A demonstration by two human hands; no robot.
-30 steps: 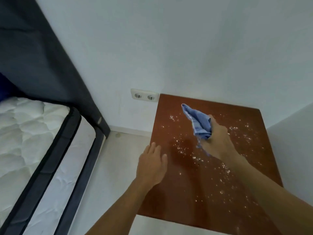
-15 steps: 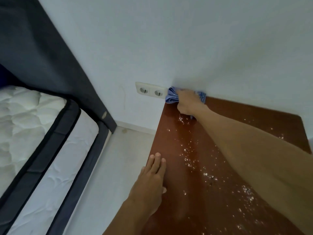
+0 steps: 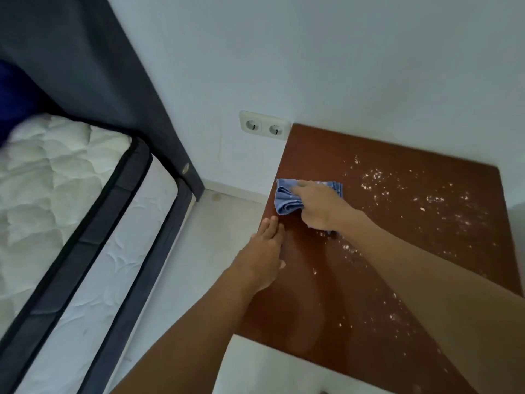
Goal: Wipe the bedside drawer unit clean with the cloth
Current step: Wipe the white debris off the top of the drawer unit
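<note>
Our right hand [image 3: 318,207] grips the bunched blue cloth [image 3: 285,199], pressed on the top of the bedside drawer unit [image 3: 312,322] near its left edge, while our left hand [image 3: 264,257] rests there with fingers [image 3: 271,227] straight. We should press evenly and sweep overlapping strokes across the white specks [image 3: 431,199] to the right, gathering them in the cloth rather than flicking them onto the floor [image 3: 216,223].

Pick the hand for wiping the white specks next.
Right. The right hand grips the blue cloth on the drawer unit top, near the white specks; the left hand rests flat at the top's left edge, holding nothing.
</note>
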